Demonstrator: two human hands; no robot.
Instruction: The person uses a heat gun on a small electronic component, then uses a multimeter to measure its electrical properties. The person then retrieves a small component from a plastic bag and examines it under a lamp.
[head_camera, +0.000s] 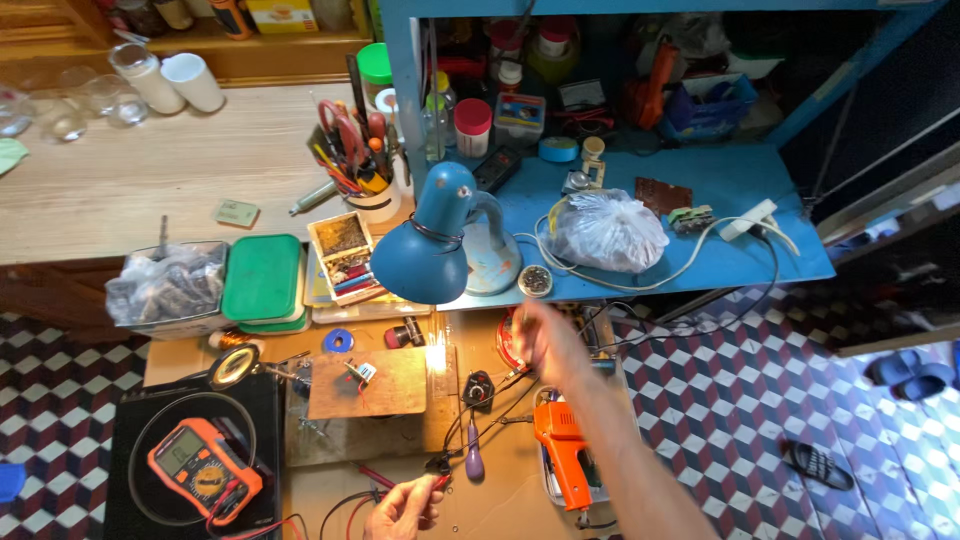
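My left hand (403, 508) is at the bottom edge and pinches a thin red probe (437, 484) with red and black leads trailing beside it. My right hand (545, 345) is raised over the bench just below a small round tin (535, 281). It is blurred by motion, so I cannot tell whether it holds anything. An orange multimeter (203, 471) lies on a black mat at the lower left. Between the hands lie a brown board (367, 383) with a small part on it, a purple-handled screwdriver (474, 461) and an orange soldering gun (565, 455).
A blue desk lamp (440, 240) shines onto the bench. A white plastic bag (608, 232) and a power strip (750, 219) sit on the blue shelf. A green-lidded box (262, 277), a cup of tools (355, 150) and a parts tray (343, 256) stand at the back left.
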